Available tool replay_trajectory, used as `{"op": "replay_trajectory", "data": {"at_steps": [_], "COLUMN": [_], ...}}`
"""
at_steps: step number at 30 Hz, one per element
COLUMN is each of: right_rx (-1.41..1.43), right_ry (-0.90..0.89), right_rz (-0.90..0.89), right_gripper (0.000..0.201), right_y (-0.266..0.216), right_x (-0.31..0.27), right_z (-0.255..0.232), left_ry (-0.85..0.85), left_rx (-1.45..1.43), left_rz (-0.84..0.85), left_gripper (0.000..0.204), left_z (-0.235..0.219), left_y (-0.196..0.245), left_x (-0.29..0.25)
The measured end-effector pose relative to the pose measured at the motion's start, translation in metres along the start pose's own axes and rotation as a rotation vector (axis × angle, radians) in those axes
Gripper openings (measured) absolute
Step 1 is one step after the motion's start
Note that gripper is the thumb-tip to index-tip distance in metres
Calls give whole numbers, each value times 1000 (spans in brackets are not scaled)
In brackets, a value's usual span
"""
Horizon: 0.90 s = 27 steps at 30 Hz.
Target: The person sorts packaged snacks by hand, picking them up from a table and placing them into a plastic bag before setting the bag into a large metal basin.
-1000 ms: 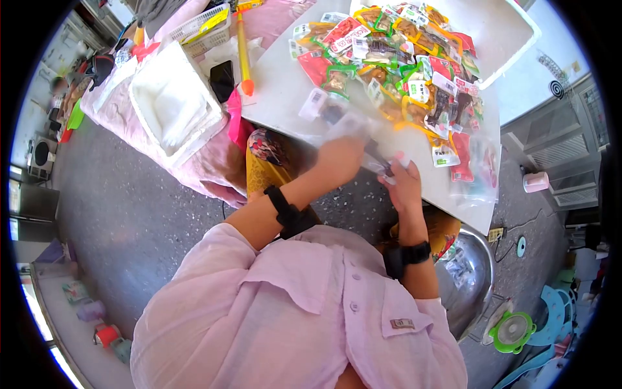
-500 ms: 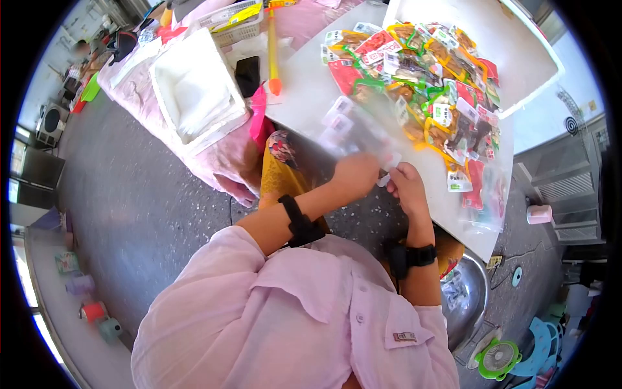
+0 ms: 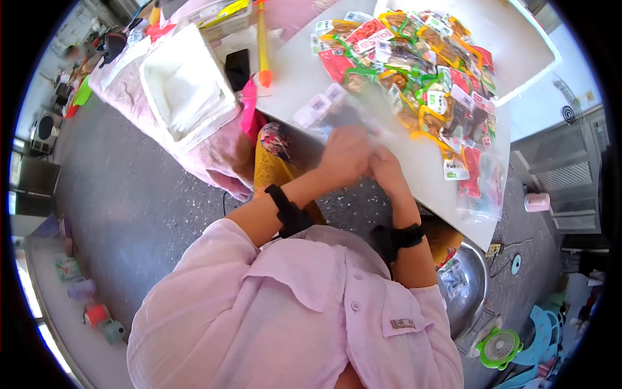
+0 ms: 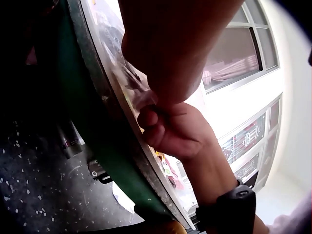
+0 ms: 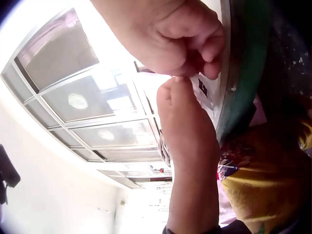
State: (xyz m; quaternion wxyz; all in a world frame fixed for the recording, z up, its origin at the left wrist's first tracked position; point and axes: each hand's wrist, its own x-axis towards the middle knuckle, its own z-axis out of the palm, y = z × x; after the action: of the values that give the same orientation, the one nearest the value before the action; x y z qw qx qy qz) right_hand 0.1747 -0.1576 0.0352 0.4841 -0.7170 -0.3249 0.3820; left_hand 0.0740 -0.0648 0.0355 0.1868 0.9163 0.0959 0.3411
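As the hands draw together, probably for finer work, clear packaging [image 3: 313,111] lies at the table's [image 3: 295,76] near edge; the left hand [image 3: 347,154] meets its partner (grip hidden, can't tell), the right hand [image 3: 389,172], fingers curled, seems to pinch the packaging, and colourful packets [image 3: 440,104] sit heaped rightward.

The packet heap [image 3: 414,78] bars the table [image 3: 414,178], leaving a gap beside the yellow stick [image 3: 262,45].
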Motion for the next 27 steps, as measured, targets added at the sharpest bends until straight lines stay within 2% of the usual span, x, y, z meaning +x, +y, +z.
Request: {"op": "replay_trajectory", "data": {"at_steps": [2, 3, 6, 9, 12, 15, 18, 21, 24, 25, 27], "right_rx": [23, 33, -153, -707, -710, -963, -1057, -1078, -1202, -1220, -1233], "right_ry": [12, 24, 151, 479, 743, 834, 853, 801, 805, 829, 830], "right_rz": [-19, -28, -87, -407, -573, -463, -245, -295, -293, -347, -429], "right_gripper": [10, 10, 9, 15, 26, 33, 35, 33, 27, 24, 19], "right_y": [8, 12, 10, 24, 33, 47, 48, 57, 56, 54, 55], "right_x": [1, 0, -2, 9, 24, 45, 55, 62, 59, 57, 55], "right_z": [-5, -12, -40, -83, -123, -152, -154, -157, -151, -149, -150], "left_ry": [-44, -128, -277, -336, -242, -199, -250, -214, -313, -213, -167], "left_rx": [-19, 14, 133, 196, 203, 209, 187, 128, 150, 94, 76], "left_rz": [73, 30, -19, -30, -10, -9, -86, -59, -153, -105, -51], "left_gripper": [18, 26, 32, 32, 31, 31, 30, 30, 30, 30, 27], "left_z": [9, 8, 6, 6, 23, 30, 27, 24, 23, 29, 35], "left_y": [-11, -10, -10, -7, -20, -24, -18, -18, -15, -21, -26], "left_x": [-2, -5, -6, -3, -10, -8, -1, -1, 6, 1, -2]}}
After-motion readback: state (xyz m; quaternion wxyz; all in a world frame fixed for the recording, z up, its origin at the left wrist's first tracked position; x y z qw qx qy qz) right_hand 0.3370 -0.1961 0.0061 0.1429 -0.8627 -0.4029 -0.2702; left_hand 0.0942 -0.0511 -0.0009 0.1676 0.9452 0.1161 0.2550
